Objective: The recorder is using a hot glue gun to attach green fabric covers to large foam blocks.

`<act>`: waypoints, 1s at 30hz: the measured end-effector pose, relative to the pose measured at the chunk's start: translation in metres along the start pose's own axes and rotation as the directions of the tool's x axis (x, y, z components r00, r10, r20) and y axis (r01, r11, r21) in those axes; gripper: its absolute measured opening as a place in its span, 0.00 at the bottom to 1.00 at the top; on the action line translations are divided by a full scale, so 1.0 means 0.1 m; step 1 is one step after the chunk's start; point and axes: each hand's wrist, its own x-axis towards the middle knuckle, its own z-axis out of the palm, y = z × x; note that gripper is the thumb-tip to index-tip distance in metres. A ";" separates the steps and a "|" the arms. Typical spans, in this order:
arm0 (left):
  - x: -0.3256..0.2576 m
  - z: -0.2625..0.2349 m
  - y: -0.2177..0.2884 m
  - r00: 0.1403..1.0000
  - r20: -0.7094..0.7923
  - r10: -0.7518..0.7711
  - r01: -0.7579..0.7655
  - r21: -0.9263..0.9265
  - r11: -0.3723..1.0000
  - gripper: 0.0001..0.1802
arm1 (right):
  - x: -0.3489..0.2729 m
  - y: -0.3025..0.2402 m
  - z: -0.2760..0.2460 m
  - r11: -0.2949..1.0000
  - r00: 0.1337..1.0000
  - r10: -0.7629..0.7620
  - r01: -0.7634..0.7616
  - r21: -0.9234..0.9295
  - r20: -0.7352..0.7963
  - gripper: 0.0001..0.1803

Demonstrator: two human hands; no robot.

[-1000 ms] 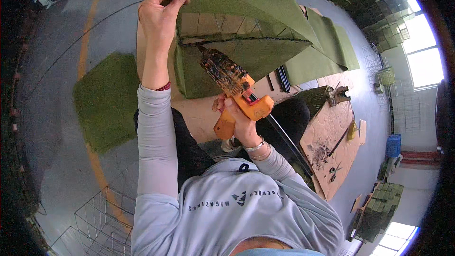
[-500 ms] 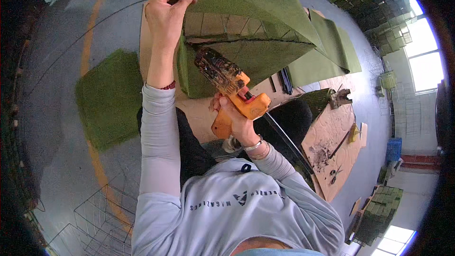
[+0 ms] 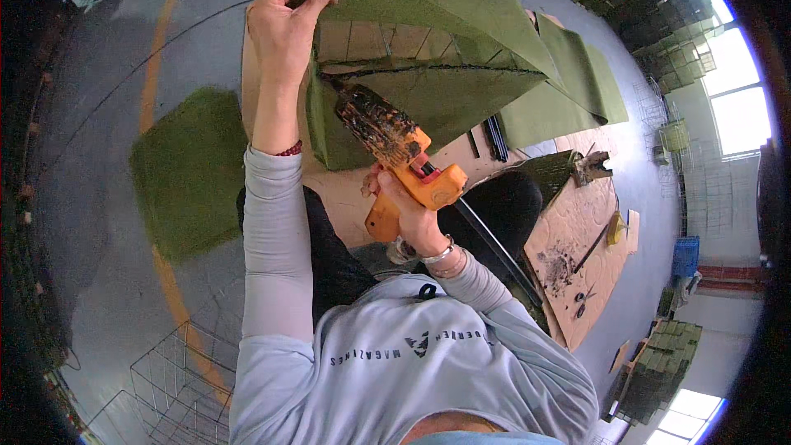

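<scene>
On the grey workshop floor point(image 3: 124, 58), the biggest item is the green felt-covered panel point(image 3: 428, 8) propped up in front of the person, with a strip of bare wooden slats point(image 3: 387, 39) showing where the covering is peeled back. Below the slats the loose green fabric flap point(image 3: 461, 99) hangs open along a dark seam. A separate green felt square point(image 3: 189, 169) lies flat on the floor to the left, well apart. A cardboard sheet point(image 3: 577, 239) with scissors and scraps sits to the right. The left hand point(image 3: 284, 21) is raised, fingers pinched closed on the fabric's upper edge, pulling it clear. The right hand point(image 3: 408, 210) is wrapped tight around the grip of an orange hot-glue gun point(image 3: 404, 152), its crusted nozzle touching or just beside the flap's left end at the seam. Judged step: laying glue along the seam between slats and fabric, 1 edge in hand. Next move likely needs a steady nozzle track along the seam, then the left hand pressing the fabric down before the glue sets.
</scene>
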 end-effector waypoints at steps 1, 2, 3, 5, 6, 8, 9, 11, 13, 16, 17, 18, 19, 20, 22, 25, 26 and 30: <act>0.00 0.00 0.02 1.000 0.000 -0.004 0.004 0.037 0.999 0.05 | 0.00 0.02 -0.03 1.000 1.000 0.020 -0.020 0.019 -0.020 0.10; 0.00 0.00 0.03 1.000 0.000 -0.008 0.008 0.074 0.997 0.05 | -0.01 0.03 -0.05 0.998 0.998 0.041 -0.040 0.038 -0.039 0.09; 0.00 0.01 0.03 1.000 0.002 -0.008 0.008 0.073 0.997 0.05 | -0.01 0.01 -0.06 0.999 0.998 0.040 -0.038 0.039 -0.040 0.09; 0.00 -0.01 0.03 1.000 -0.005 -0.013 0.013 0.086 0.996 0.06 | -0.02 -0.04 -0.05 0.999 0.999 -0.008 0.009 0.042 -0.040 0.08; -0.01 -0.02 0.04 1.000 -0.005 -0.012 0.013 0.088 0.996 0.06 | -0.02 -0.04 -0.06 0.999 0.999 -0.007 0.009 0.043 -0.038 0.08; -0.01 0.00 0.07 1.000 -0.006 -0.022 0.023 0.057 0.998 0.06 | -0.03 -0.03 -0.11 0.998 0.999 0.043 -0.042 0.049 -0.028 0.07; -0.01 0.00 0.06 1.000 -0.004 -0.021 0.022 0.056 0.998 0.06 | -0.03 -0.04 -0.10 0.998 0.999 0.042 -0.040 0.050 -0.029 0.07; -0.01 0.01 0.03 1.000 -0.003 -0.019 0.019 0.047 0.999 0.05 | -0.04 -0.08 -0.07 0.993 0.996 0.036 -0.026 0.116 -0.085 0.08; -0.01 -0.02 0.01 0.999 0.028 -0.020 0.018 0.046 0.999 0.06 | -0.06 -0.16 -0.10 0.996 0.996 0.030 -0.022 0.091 -0.090 0.09; -0.01 -0.03 0.04 0.996 0.077 -0.038 0.033 0.062 0.998 0.07 | -0.09 -0.16 -0.34 0.997 0.986 0.036 -0.024 0.076 -0.161 0.11; -0.02 -0.04 0.07 0.995 0.087 -0.056 0.049 0.085 0.995 0.07 | -0.11 -0.12 -0.47 0.995 0.974 0.053 -0.034 0.088 -0.220 0.13; -0.03 -0.04 0.09 0.994 0.094 -0.053 0.045 0.083 0.996 0.07 | -0.13 -0.10 -0.64 0.995 0.973 0.048 -0.028 0.091 -0.224 0.13; -0.03 -0.05 0.10 0.995 0.089 -0.050 0.044 0.074 0.996 0.06 | -0.15 -0.10 -0.85 0.992 0.956 0.046 -0.010 0.123 -0.291 0.13; -0.03 -0.07 0.11 0.995 0.083 -0.048 0.042 0.070 0.997 0.05 | -0.17 -0.17 -0.98 0.988 0.934 0.049 0.008 0.157 -0.353 0.13; -0.06 -0.10 0.12 0.994 0.093 -0.050 0.040 0.104 0.994 0.05 | -0.20 -0.39 -1.19 0.979 0.924 -0.048 0.119 0.164 -0.380 0.14; -0.12 -0.16 0.20 0.986 0.133 -0.103 0.083 0.153 0.985 0.04 | -0.26 -0.69 -1.58 0.963 0.819 -0.264 0.257 -0.087 -0.509 0.15; -0.15 -0.20 0.24 0.983 0.146 -0.113 0.078 0.224 0.971 0.04 | -0.30 -0.84 -1.68 0.952 0.812 -0.298 0.290 -0.095 -0.502 0.16; -0.28 -0.34 0.22 0.974 0.172 -0.150 0.079 0.359 0.930 0.03 | -0.33 -1.26 -2.48 0.835 0.723 -0.541 0.524 -0.169 -0.430 0.19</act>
